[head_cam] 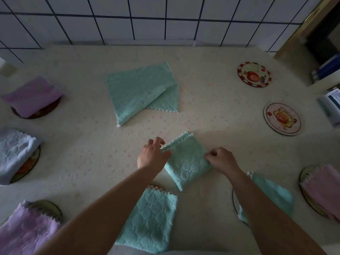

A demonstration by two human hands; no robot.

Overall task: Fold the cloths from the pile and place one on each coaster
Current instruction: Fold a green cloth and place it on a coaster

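Left to right across the counter (77,126): at the left edge, a purple cloth (33,96), a pale blue cloth (15,153) and a second purple cloth (27,230) each lie folded over a coaster, only part of each rim showing. At centre, well apart from the hands, the remaining pile (141,91) is a loosely lying green cloth with one corner turned back. Nearer the person, the left hand (152,155) presses the left edge of the folded green cloth (185,161), its fingers (158,141) spread and resting on the fabric rather than closed round it; the right hand (223,160) has its fingers curled together, pinching the cloth's right corner. Another folded green cloth (149,218) lies at the near edge, over a coaster that barely shows. To the right, two coasters stand bare: the red-rimmed coaster (254,74) and the white-rimmed coaster (282,119); a green cloth (272,192) and a pink cloth (322,186) cover two more. Risks, as judged: the thick layers may spring open if lifted by the pinched corner alone; the fold may slide on the smooth counter; carried across, it could land off-centre on a bare coaster.
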